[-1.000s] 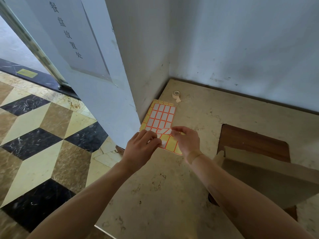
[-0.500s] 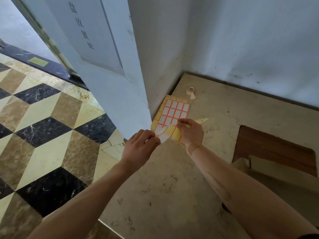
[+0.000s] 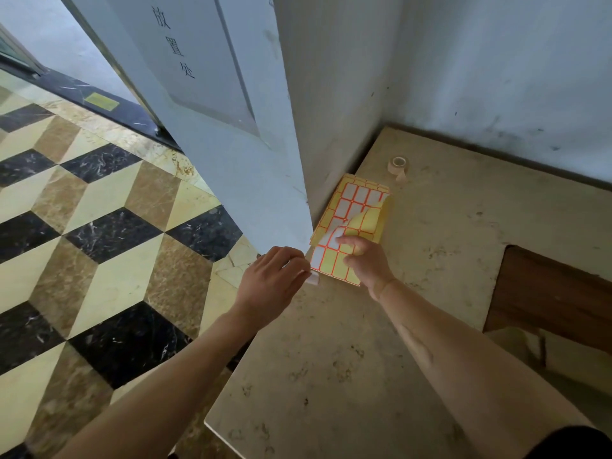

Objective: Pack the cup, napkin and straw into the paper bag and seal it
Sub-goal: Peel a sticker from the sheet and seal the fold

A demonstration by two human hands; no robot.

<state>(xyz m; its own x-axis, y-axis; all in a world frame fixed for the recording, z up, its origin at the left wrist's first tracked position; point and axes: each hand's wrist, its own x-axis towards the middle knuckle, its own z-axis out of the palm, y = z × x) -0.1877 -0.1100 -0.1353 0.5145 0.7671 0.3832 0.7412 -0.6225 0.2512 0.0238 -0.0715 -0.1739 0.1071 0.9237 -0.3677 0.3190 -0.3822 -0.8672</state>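
Here we face a pale, stained stone surface [image 3: 331,376], set into a corner of scuffed white walls [image 3: 496,61]. A grey pillar [image 3: 231,127] with dark printed characters juts in at the left, and its edge hides part of the sticker sheets. Beyond it lies a polished marble floor [image 3: 82,226] patterned in black, tan and cream diamonds. At the right edge we see a dark wooden board [image 3: 546,293], and just in front of it the tan paper bag [image 3: 530,352], only partly in frame; we cannot tell what is in it. The sticker sheets [image 3: 351,223] are yellow backing with a grid of white, orange-edged rectangular labels, lying flat by the wall. The top sheet curls up and over, yellow underside showing. Our right hand [image 3: 362,260] presses on the sheets with fingers curled at that lifted corner. Our left hand [image 3: 275,279], just beside the sheets' near edge, pinches one small white label [image 3: 313,279] between its fingertips. A little roll of beige tape [image 3: 398,164] stands near the corner, apart from the sheets.
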